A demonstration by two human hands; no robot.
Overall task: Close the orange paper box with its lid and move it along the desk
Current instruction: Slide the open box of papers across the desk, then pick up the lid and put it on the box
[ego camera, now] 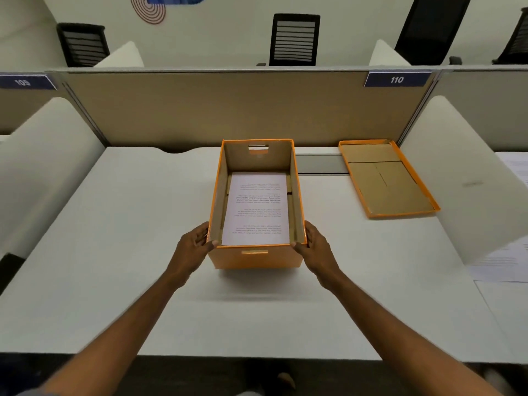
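An orange paper box [257, 258] stands open-topped in the middle of the white desk [128, 252], with a printed sheet of paper [255, 210] lying flat inside. My left hand [195, 242] grips its near left corner and my right hand [315, 244] grips its near right corner, thumbs over the rim. The orange lid [387, 178] lies upside down on the desk to the right of the box, apart from it, brown inside facing up.
A tan partition [228, 110] closes the back of the desk. White curved side dividers stand at the left [43, 167] and right [471, 181]. Papers [508, 261] lie on the neighbouring desk at the right. Black chairs stand beyond the partition.
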